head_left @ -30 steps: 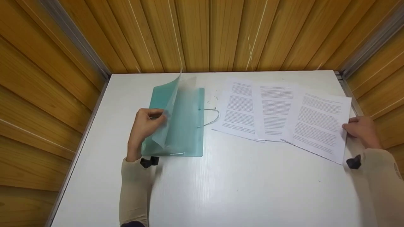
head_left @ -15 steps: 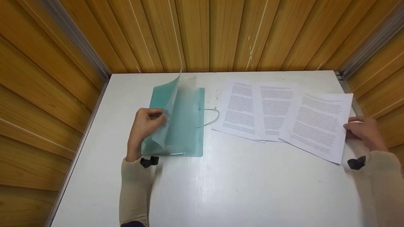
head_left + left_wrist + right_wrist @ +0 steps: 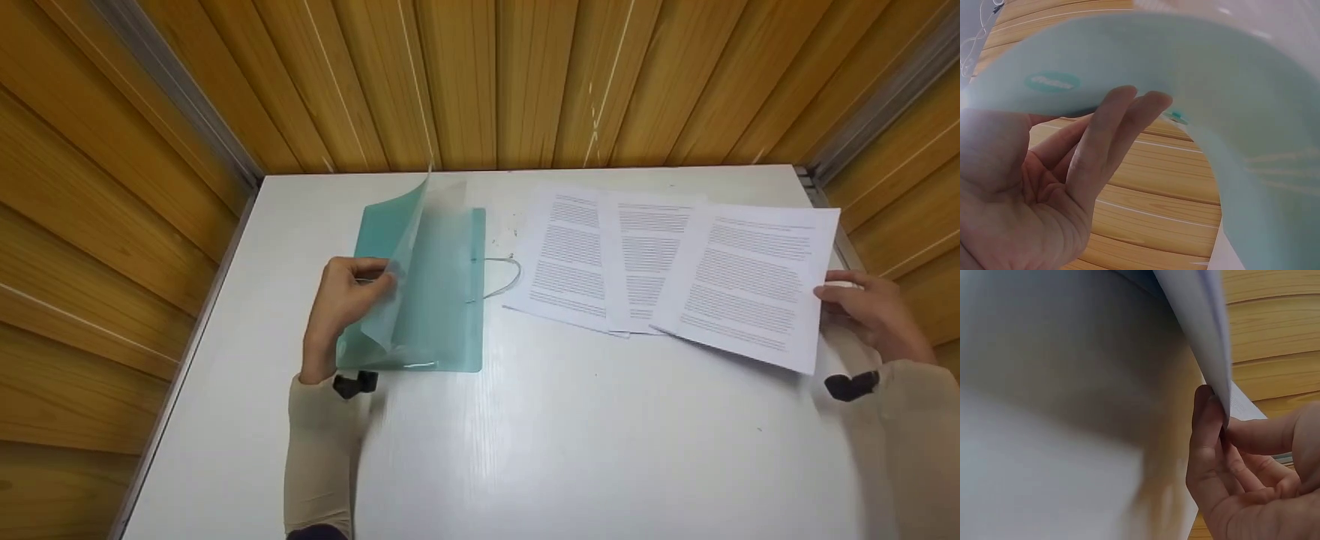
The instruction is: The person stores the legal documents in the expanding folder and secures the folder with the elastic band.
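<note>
My left hand (image 3: 349,300) pinches the raised, curling cover (image 3: 409,247) of a translucent teal folder (image 3: 442,315) on the left half of the table. In the left wrist view the cover (image 3: 1129,56) arches over my fingers, with a small oval label showing. At the right, my right hand (image 3: 870,307) pinches the right edge of a printed paper sheet (image 3: 750,285) between thumb and fingers. That sheet is lifted at its right side and casts a shadow. In the right wrist view the paper (image 3: 1202,332) rises steeply from the fingertips.
Two more printed papers, a middle one (image 3: 649,255) and a left one (image 3: 566,262), lie fanned out and partly overlapped. A thin cord loop (image 3: 510,277) sticks out from the folder's right side. Wooden panel walls (image 3: 525,82) border the white table (image 3: 600,450).
The right sheet has risen and shifted slightly up and to the left in the head view, its right side lifted with my right hand. The left hand and the folder cover stay put.
</note>
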Demonstrator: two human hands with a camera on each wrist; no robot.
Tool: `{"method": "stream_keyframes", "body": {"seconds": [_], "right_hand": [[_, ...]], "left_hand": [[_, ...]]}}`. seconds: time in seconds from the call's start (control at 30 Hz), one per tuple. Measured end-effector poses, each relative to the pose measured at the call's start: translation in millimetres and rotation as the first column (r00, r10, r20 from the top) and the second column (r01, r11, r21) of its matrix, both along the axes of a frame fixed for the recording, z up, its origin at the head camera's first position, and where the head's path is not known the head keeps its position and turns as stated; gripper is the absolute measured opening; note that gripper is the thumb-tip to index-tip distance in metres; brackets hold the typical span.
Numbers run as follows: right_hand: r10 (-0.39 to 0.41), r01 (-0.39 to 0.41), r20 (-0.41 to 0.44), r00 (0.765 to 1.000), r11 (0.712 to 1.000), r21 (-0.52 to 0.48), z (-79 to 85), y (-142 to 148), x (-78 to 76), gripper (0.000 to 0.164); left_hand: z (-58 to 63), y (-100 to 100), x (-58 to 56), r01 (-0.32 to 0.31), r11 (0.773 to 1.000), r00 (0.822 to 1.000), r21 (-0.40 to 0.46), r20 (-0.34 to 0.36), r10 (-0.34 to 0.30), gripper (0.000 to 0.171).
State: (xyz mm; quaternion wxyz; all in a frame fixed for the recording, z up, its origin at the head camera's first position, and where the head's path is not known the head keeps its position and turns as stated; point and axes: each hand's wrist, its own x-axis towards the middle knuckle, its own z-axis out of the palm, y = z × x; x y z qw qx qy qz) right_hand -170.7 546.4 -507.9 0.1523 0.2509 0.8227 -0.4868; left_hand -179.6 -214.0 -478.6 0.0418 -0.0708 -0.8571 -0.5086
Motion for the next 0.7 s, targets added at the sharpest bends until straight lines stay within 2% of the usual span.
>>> {"method": "stream_keyframes", "body": {"seconds": [0.1, 0.3, 0.53, 0.7], "right_hand": [[-0.002, 0.002, -0.019, 1.000, 0.999, -0.033, 1.3, -2, 0.5, 0.021], [-0.025, 0.020, -0.047, 0.999, 0.994, -0.106, 5.1, -12, -2.5, 0.031], [-0.074, 0.056, -0.055, 0.996, 0.959, -0.278, 12.2, -24, -4.7, 0.028], [-0.054, 0.030, -0.061, 0.997, 0.942, -0.335, 16.5, -30, -3.6, 0.030]], "left_hand": [[-0.2, 0, 0.3, -0.005, 1.000, 1.000, 0.002, 0.008, 0.005, 0.026], [0.2, 0, 0.5, -0.011, 1.000, 1.000, -0.002, 0.009, 0.011, 0.025], [0.6, -1, 0.5, -0.012, 1.000, 1.000, -0.006, 0.019, 0.012, 0.025], [-0.2, 0, 0.8, -0.007, 1.000, 1.000, 0.006, 0.026, 0.007, 0.026]]}}
